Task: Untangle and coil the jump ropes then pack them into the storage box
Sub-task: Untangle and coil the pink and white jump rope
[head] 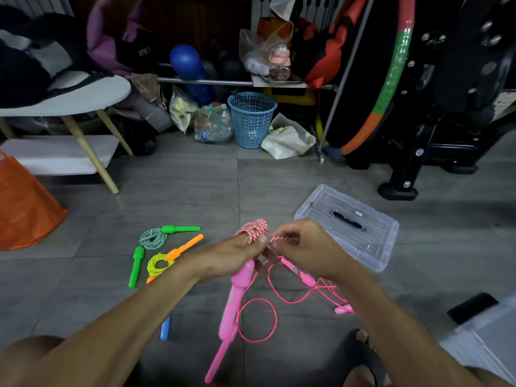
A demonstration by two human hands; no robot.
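My left hand [231, 255] holds a coil of red-and-white jump rope [255, 227] wound round its fingers, with the rope's pink handles [237, 289] hanging below it. My right hand [304, 247] pinches the loose end of that same rope beside the coil. A thin pink rope [265, 308] lies loose and looped on the floor under my hands. To the left lie a coiled green rope [152, 238] with green handles and a coiled yellow rope [159, 265] with orange handles. A blue handle [165, 328] shows under my left forearm.
A clear plastic lid [349, 224] lies on the floor at right. The corner of a clear storage box [485, 336] is at lower right. An orange bag [25, 208] sits at left, a white table [69, 99] behind it, a blue basket [251, 118] and gym gear beyond. My sandalled foot [360, 356] is near the bottom edge.
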